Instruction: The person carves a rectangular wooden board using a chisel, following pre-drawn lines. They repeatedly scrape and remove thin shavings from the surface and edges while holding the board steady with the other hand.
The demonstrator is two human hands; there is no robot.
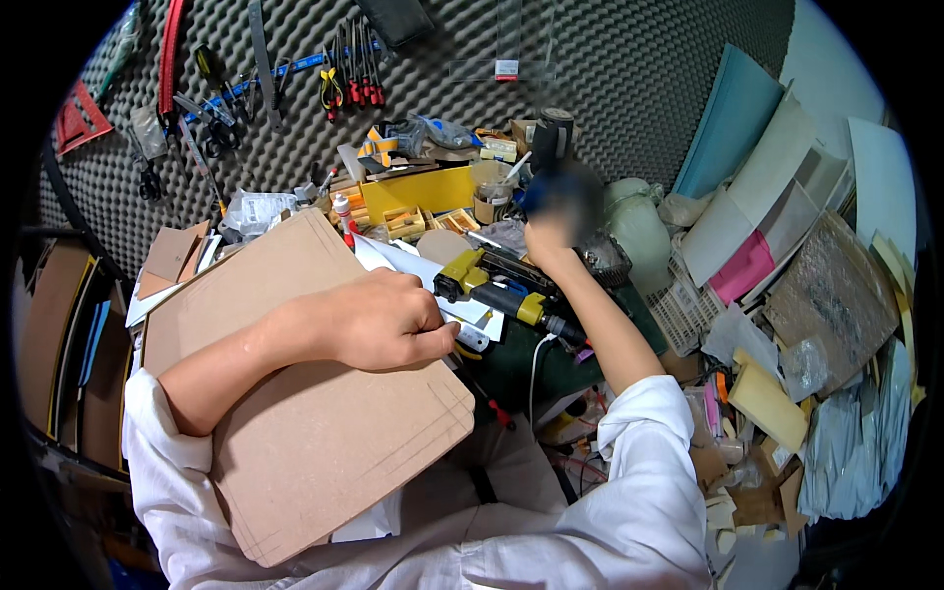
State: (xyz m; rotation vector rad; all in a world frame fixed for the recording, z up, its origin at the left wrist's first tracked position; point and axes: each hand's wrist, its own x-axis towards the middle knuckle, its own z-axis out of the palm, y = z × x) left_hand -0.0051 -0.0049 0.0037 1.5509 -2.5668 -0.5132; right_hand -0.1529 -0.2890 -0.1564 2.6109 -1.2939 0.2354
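My left hand is closed in a fist on top of a large brown fibreboard panel. Its thumb presses against the curled fingers, and whatever they may hold is hidden. The panel has rounded corners and pencil lines along its edges; it lies tilted under my left forearm. My right hand reaches out to the back of the bench, beside a dark, blurred round shape that covers its fingers. Between my hands lies a yellow-and-black air nail gun. White paper shows beyond the panel.
Small wooden boxes, a cup with a stick and a glue bottle crowd the back. Pliers and screwdrivers hang on the foam wall. Sheets, a white basket and foam scraps pile up at right. A screwdriver lies near my lap.
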